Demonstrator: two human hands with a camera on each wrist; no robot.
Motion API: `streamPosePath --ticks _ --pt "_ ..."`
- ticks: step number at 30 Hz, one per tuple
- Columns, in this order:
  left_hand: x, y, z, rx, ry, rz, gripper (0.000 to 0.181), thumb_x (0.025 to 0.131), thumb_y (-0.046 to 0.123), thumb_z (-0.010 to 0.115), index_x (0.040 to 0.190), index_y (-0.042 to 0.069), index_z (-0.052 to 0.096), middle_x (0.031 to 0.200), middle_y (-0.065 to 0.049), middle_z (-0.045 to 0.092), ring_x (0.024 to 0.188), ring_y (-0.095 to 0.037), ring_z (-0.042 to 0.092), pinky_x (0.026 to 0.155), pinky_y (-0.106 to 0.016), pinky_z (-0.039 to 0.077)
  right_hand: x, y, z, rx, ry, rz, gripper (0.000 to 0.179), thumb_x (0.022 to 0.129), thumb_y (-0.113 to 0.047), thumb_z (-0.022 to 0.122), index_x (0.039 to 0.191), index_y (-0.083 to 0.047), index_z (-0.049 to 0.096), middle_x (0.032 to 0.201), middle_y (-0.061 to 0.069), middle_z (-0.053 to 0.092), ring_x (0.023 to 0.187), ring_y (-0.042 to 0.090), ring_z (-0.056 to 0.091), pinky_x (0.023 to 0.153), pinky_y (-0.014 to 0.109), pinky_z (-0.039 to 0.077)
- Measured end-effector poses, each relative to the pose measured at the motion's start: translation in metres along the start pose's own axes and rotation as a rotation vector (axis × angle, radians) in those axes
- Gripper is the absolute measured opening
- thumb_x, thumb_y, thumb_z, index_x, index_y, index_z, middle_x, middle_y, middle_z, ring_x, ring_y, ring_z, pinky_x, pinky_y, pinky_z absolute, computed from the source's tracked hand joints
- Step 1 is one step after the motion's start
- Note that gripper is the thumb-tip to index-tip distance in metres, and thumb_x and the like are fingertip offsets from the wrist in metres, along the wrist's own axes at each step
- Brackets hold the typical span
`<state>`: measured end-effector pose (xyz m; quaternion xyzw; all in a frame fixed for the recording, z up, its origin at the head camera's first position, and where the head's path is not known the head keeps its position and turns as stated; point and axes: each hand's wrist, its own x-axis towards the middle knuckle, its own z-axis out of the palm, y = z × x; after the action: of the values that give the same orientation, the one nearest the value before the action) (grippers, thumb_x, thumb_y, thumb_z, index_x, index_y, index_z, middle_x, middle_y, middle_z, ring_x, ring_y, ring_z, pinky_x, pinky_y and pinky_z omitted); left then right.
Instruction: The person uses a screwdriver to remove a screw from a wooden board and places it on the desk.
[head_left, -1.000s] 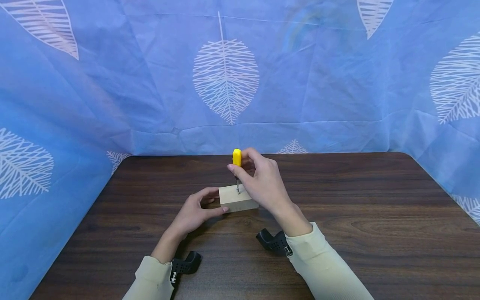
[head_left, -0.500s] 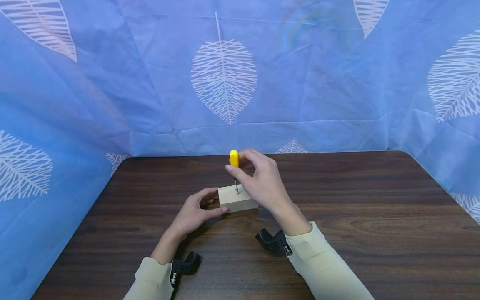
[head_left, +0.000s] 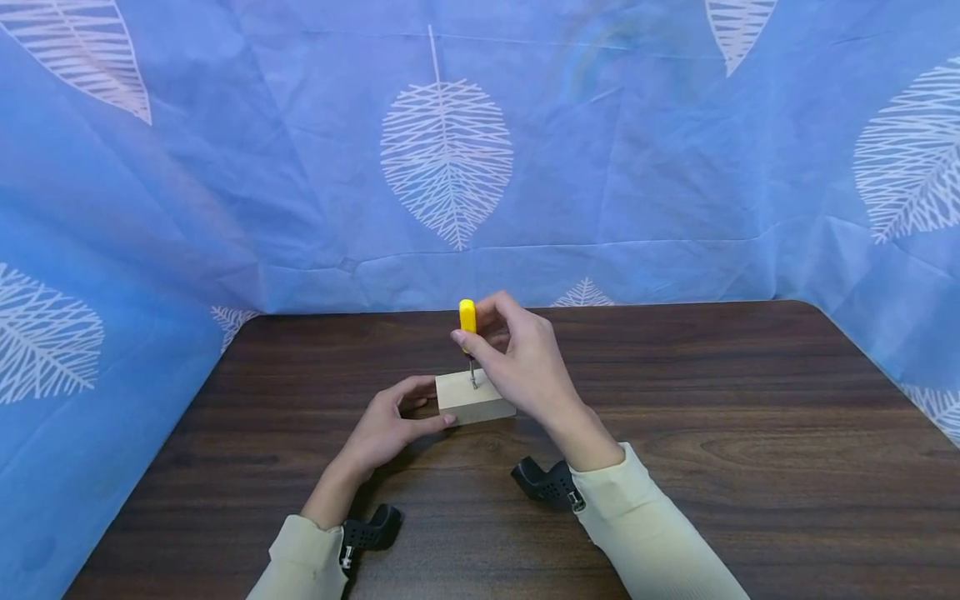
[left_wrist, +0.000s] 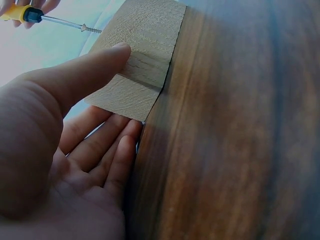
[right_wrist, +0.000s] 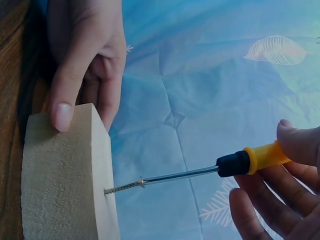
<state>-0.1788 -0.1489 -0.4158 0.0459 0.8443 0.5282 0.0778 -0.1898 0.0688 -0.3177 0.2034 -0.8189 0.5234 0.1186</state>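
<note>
A pale wooden block [head_left: 472, 408] lies on the dark table. My left hand [head_left: 390, 425] grips its left end, thumb on the near face and fingers behind. A screw [right_wrist: 124, 187] stands in the block's top face, its tip in the wood and much of its thread exposed. My right hand [head_left: 528, 358] pinches the yellow handle of a screwdriver [head_left: 468, 317], held upright over the block. In the right wrist view the screwdriver's shaft [right_wrist: 182, 175] runs in line with the screw, its tip at the screw head. The right hand hides the block's right end in the head view.
The dark wood-grain table [head_left: 720, 433] spreads around the block. Behind it and along the sides hangs a blue cloth [head_left: 315, 167] with white leaf prints. Black wrist-worn devices [head_left: 372, 527] sit below both hands, near the pale sleeves [head_left: 652, 517].
The screwdriver's handle leans slightly further left than a second ago, and the right hand's fingers have shifted slightly on it. The left hand and block keep their places.
</note>
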Motion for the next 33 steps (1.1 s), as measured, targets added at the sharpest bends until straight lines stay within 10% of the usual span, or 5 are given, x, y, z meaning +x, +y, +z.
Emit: streamPosePath --ticks 33 --pt "-0.0002 -0.0007 0.0010 -0.007 0.010 -0.012 0.060 0.093 0.033 0.087 0.148 0.022 0.065 0.148 -0.006 0.068 0.140 -0.034 0.062 0.119 -0.062 0.047 -0.0012 0.0001 0.0028 -0.064 0.016 -0.036 0.018 0.102 -0.023 0.077 0.117 -0.013 0.075 0.105 0.000 0.078 0.092 0.015 0.074 0.089 0.038 0.063"
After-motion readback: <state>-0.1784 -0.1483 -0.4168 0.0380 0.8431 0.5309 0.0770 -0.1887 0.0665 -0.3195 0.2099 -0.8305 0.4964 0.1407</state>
